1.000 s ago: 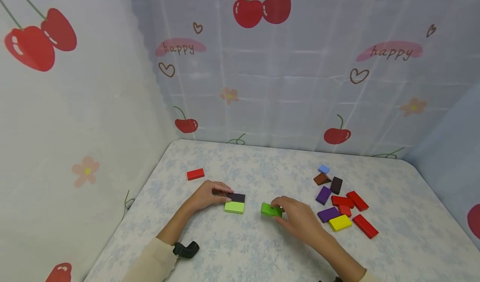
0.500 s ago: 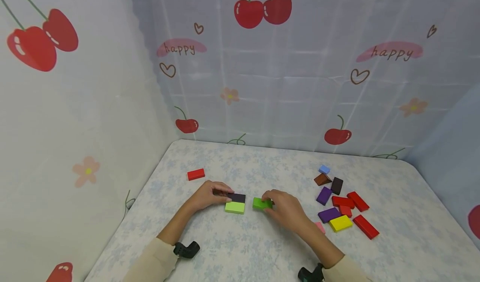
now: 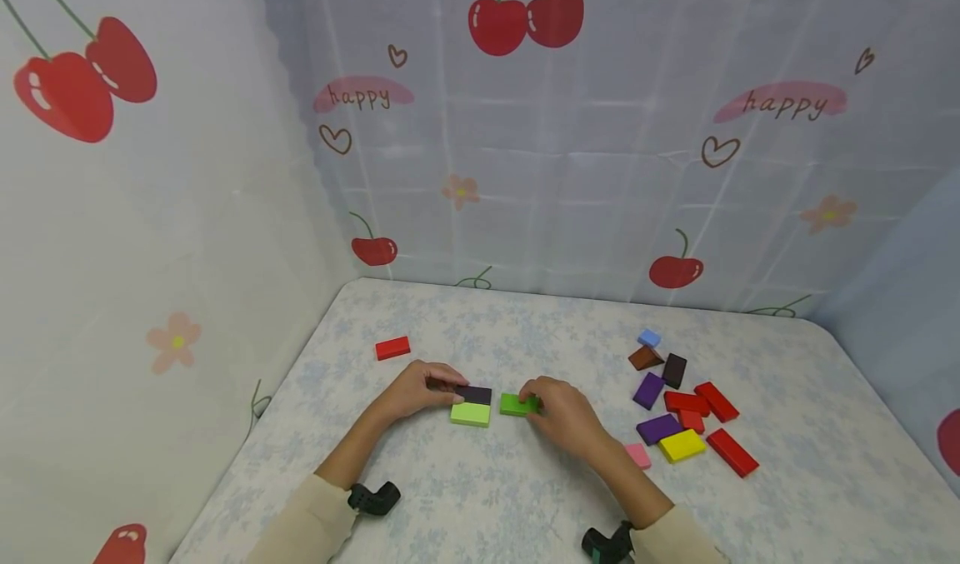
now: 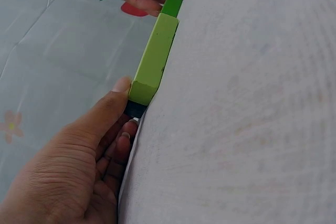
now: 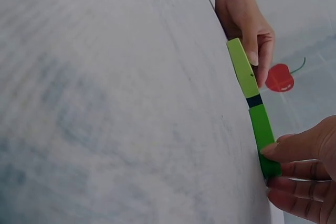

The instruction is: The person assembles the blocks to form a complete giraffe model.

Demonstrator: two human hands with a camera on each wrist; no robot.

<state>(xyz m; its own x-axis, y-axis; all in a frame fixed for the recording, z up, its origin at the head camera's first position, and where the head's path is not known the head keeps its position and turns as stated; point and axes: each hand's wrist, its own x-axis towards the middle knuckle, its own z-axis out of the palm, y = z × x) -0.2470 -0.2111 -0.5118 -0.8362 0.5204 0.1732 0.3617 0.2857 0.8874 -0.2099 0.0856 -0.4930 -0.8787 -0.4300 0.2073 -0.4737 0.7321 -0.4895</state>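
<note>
A black block (image 3: 476,395) lies flat against the far side of a lime-green block (image 3: 470,415) on the table. My left hand (image 3: 417,392) pinches the black block at its left end, and in the left wrist view its thumb tip reaches the lime-green block's (image 4: 153,59) end corner. To the right, my right hand (image 3: 566,414) holds a darker green block (image 3: 513,405) by its right end, thumb on the near side and fingers on the far side. A small gap parts this green block from the black and lime-green pair in the head view.
A red block (image 3: 392,348) lies alone at the back left. On the right are several scattered blocks, among them a yellow one (image 3: 682,446), a purple one (image 3: 648,391), a brown wedge (image 3: 644,357) and a pink one (image 3: 637,456). A printed curtain (image 3: 555,172) hangs behind.
My right hand has carried the green block leftward and slightly away from me, closer to the pair. The pink block has come into view from behind the right arm. My left hand has stayed put.
</note>
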